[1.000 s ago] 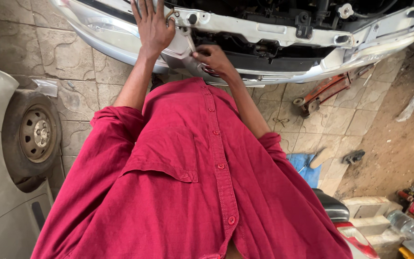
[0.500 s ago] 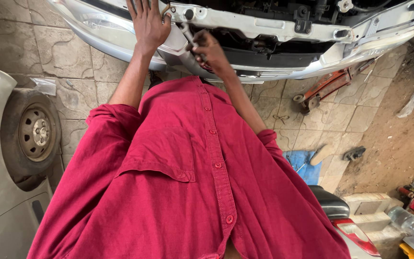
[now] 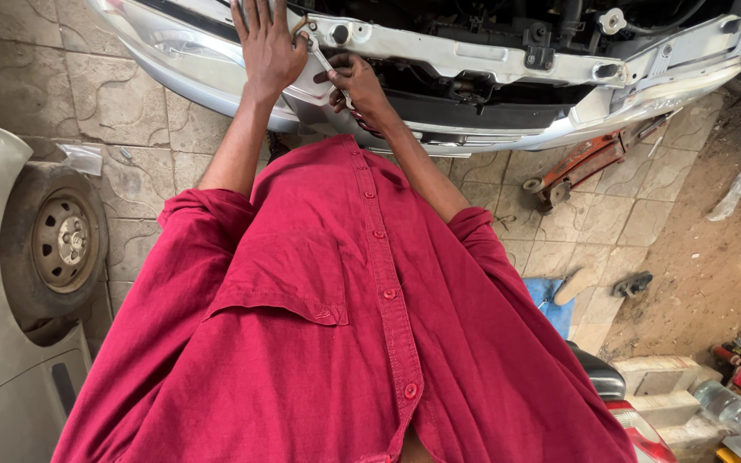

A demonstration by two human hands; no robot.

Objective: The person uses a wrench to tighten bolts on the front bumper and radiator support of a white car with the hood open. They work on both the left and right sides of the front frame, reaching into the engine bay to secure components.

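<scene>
My left hand (image 3: 268,47) lies flat with fingers spread on the silver front panel of a car (image 3: 473,64), beside the headlight (image 3: 173,43). My right hand (image 3: 355,84) grips a slim metal wrench (image 3: 317,53) whose head points up-left to a fastener on the panel, close to my left thumb. My red button shirt (image 3: 345,326) fills the lower middle of the view and hides my legs and the ground beneath me.
Open engine bay (image 3: 508,26) behind the panel. A wheel of another pale car (image 3: 57,244) at left. A red floor jack (image 3: 589,163) lies under the bumper at right. A shoe (image 3: 632,283), blue cloth (image 3: 551,304), plastic bottle (image 3: 735,411) and tools lie at lower right.
My right hand rose from the lower bumper edge up to the panel with the wrench, its head now near my left thumb. My left hand stayed flat on the panel.
</scene>
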